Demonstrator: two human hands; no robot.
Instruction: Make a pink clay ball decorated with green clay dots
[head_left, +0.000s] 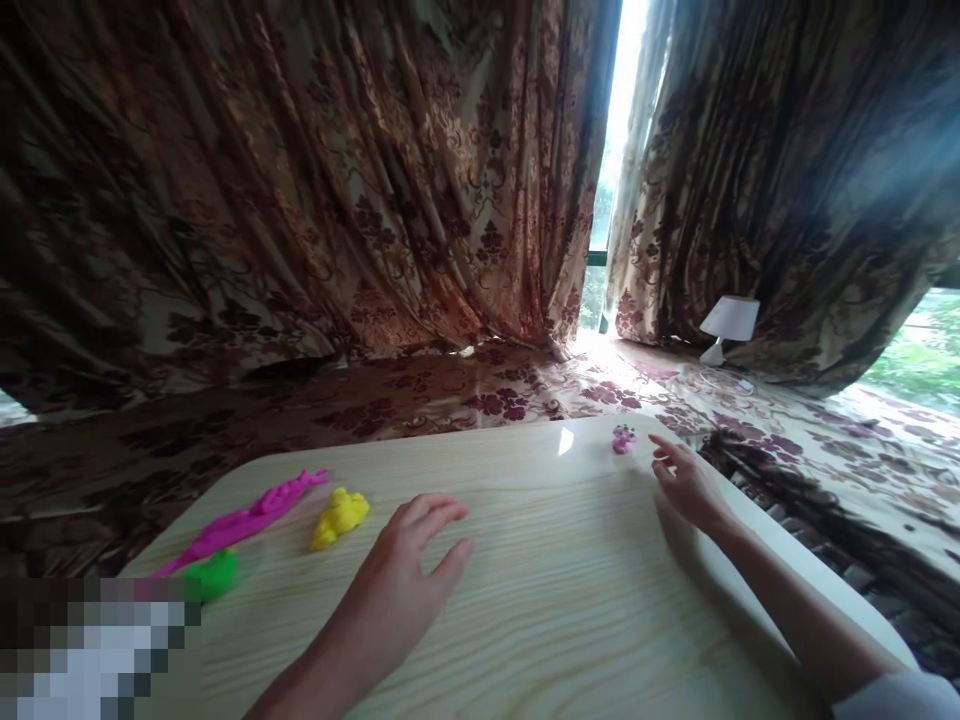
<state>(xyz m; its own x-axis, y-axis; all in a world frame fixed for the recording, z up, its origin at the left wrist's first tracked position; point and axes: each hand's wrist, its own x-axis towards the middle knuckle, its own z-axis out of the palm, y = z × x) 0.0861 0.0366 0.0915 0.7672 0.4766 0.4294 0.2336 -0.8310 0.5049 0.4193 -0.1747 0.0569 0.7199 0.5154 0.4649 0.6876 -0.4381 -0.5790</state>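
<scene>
My left hand [420, 560] hovers over the middle of the pale wood-grain table [525, 600], thumb and fingers apart, holding nothing. To its left lies a lumpy yellow piece of what looks like modelling clay [340, 517]. Farther left stretches a long magenta piece [247, 520], with a rounded green lump [213, 574] in front of it. Near the far right corner stands a small pink figure with green dots on top [622, 438]. Just right of that figure, my right hand [686, 480] is held with its fingers apart, not touching it.
Behind the table, a ledge covered in flowered cloth [495, 395] runs below patterned curtains [375, 180]. A small white lamp [729, 322] stands on it at the right, with a cord beside it. A pixelated patch covers the lower left corner.
</scene>
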